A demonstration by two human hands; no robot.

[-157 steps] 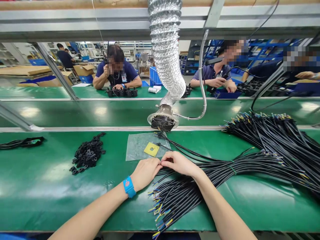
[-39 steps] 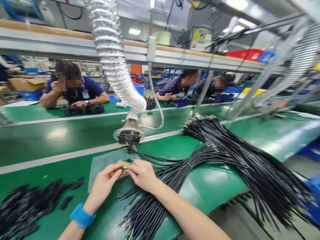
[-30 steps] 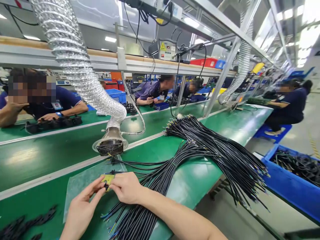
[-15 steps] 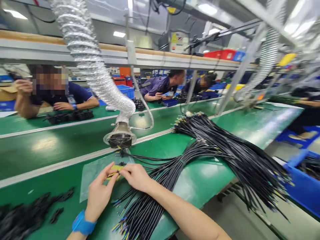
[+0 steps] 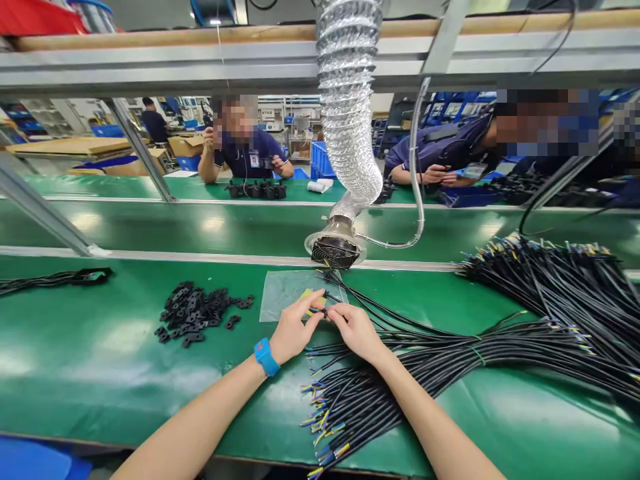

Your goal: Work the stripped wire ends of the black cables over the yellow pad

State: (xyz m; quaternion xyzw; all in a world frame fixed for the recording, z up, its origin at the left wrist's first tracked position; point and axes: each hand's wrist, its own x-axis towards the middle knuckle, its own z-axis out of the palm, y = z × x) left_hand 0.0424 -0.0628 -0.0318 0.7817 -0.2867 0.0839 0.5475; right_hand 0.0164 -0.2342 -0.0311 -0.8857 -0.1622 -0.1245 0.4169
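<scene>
Small black compact plastic-looking fitting (image 5: 325,313), held at the fingertips of two bare hands

Location: over the glossy green worktop (image 5: 100,373), by the near edge of a clear flat plastic sheet (image 5: 279,293); a yellow square plate (image 5: 307,293) lies there, partly covered by the left fingers.

Hold: left hand (image 5: 293,330), thumb and forefinger pinching the fitting from one side; right hand (image 5: 356,330), thumb and finger pinching at the other.

Handling (judged): light, probably stiff, and small enough to slip — best gripped by its outer edges. The bundle of slim black round-jacketed cables (image 5: 450,350) beside the right hand should prove flexible and springy; grasp the jacket, since the bared blue and yellow tips likely bend easily.

Appearance: fitting dark, outline largely hidden by fingers; a fine coloured strand shows alongside — whether joined to it, cannot tell. Cables uniformly black, gathered by a green tie (image 5: 479,353).
</scene>
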